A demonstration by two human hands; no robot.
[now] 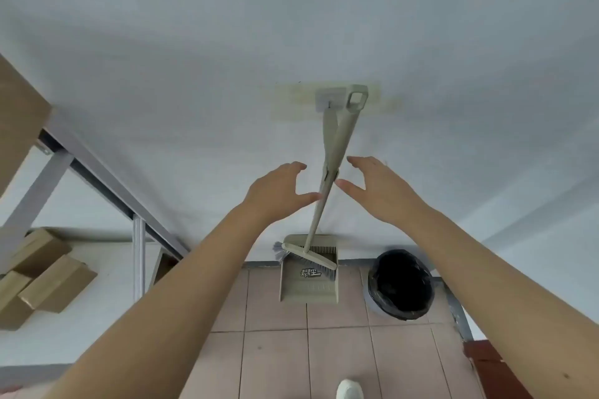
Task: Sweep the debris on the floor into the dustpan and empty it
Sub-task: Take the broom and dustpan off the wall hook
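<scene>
A beige broom (316, 220) and a matching long-handled dustpan (309, 282) hang on the white wall from a hook (330, 97). The two handles cross near their middle. The broom's grey bristles rest across the dustpan's tray just above the tiled floor. My left hand (275, 194) is open just left of the handles, its thumb tip touching or nearly touching the broom handle. My right hand (382, 189) is open just right of them, fingers spread, holding nothing. No debris shows on the floor.
A round bin with a black liner (400, 283) stands on the floor right of the dustpan. A grey metal shelf frame (97, 168) with cardboard boxes (48, 282) fills the left side. A dark red object (492, 366) sits at the lower right. My white shoe (350, 389) shows at the bottom.
</scene>
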